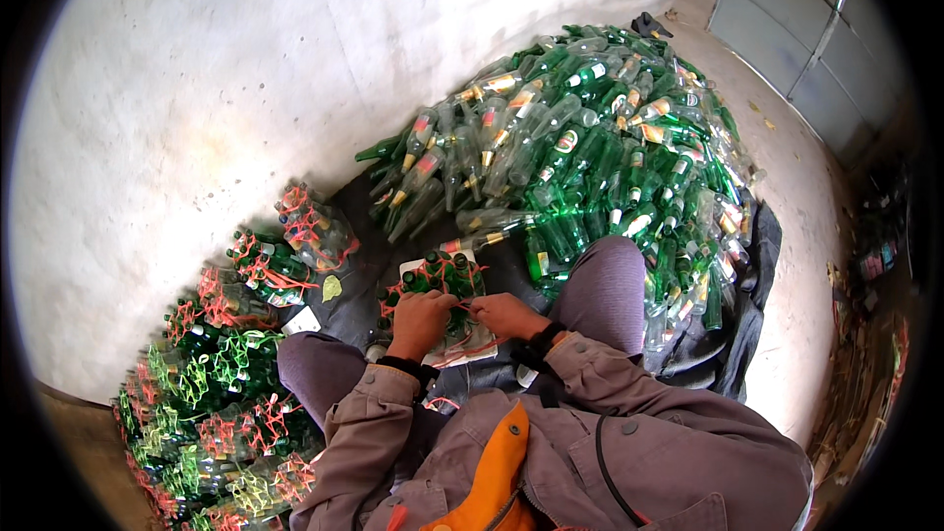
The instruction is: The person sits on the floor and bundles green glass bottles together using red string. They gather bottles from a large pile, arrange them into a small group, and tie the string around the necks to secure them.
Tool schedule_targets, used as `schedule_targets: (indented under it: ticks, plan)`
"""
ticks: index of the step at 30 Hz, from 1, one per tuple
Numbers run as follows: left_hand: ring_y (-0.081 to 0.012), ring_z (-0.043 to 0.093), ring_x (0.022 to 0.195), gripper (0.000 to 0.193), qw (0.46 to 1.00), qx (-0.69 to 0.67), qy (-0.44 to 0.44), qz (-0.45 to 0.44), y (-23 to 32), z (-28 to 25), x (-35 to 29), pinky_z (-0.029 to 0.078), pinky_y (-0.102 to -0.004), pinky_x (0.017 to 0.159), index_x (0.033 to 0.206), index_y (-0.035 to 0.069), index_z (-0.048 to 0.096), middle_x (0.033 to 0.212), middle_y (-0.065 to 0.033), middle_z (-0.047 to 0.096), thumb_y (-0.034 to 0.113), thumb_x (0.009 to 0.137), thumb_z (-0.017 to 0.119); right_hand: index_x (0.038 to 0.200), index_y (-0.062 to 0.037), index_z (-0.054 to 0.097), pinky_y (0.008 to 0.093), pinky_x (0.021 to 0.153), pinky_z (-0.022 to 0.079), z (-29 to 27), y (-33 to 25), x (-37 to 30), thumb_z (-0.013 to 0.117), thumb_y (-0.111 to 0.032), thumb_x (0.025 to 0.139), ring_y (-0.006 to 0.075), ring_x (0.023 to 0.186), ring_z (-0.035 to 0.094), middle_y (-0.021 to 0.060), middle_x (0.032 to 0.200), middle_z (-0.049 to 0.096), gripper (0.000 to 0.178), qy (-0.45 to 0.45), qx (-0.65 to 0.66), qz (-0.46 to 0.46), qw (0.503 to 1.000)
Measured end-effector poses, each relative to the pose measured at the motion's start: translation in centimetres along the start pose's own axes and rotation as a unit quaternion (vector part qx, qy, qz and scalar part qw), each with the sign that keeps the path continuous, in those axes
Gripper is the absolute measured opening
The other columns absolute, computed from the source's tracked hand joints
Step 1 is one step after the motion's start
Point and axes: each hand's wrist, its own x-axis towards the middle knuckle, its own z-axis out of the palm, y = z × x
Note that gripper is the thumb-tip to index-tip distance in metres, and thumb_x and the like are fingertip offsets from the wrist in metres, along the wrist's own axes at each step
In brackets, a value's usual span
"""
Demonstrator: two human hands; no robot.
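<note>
A bundle of upright green glass bottles (433, 273) stands between my knees, with red plastic string (388, 306) looped around the necks. My left hand (421, 324) is closed at the near side of the bundle, its fingertips pinching the string. Opposite it, my right hand (505, 316) pinches the string too, a short gap from the left. Both hands partly hide the nearest bottles. Under the bundle lies a pale, printed sheet (470, 351).
A big heap of loose green and clear bottles (590, 152) rises ahead and to the right, on a black sheet (759, 265). Several string-tied bundles (231, 369) stand along the white wall (197, 88) at left. A yellowish leaf (331, 288) lies near them.
</note>
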Motion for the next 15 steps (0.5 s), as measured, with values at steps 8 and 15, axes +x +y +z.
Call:
schedule_targets:
  ticks: [8,15]
  plan:
    - [-0.0237,0.067,0.084,0.014,0.999,-0.026,-0.005,-0.017,-0.2,0.5,-0.3,0.045,-0.0409,0.083,0.094,0.019,0.073,0.085,-0.0010,0.067,0.016,0.082,0.065,0.093,-0.0087,0.070,0.0417,0.075,0.054,-1.2,-0.2,-0.1,0.056,-0.023,0.088,0.0335,0.082,0.068,0.0139,0.088,0.069,0.020,-0.044,0.059,0.003,0.997]
    - [-0.0240,0.066,0.083,0.007,0.999,-0.001,0.037,-0.037,0.1,1.5,-0.6,0.044,-0.0439,0.085,0.088,0.018,0.071,0.081,-0.0019,0.066,0.021,0.084,0.066,0.091,-0.0068,0.071,0.0435,0.074,0.053,-2.3,-1.0,1.3,0.056,-0.025,0.087,0.0362,0.083,0.067,0.0172,0.086,0.069,0.024,0.004,0.008,0.004,1.000]
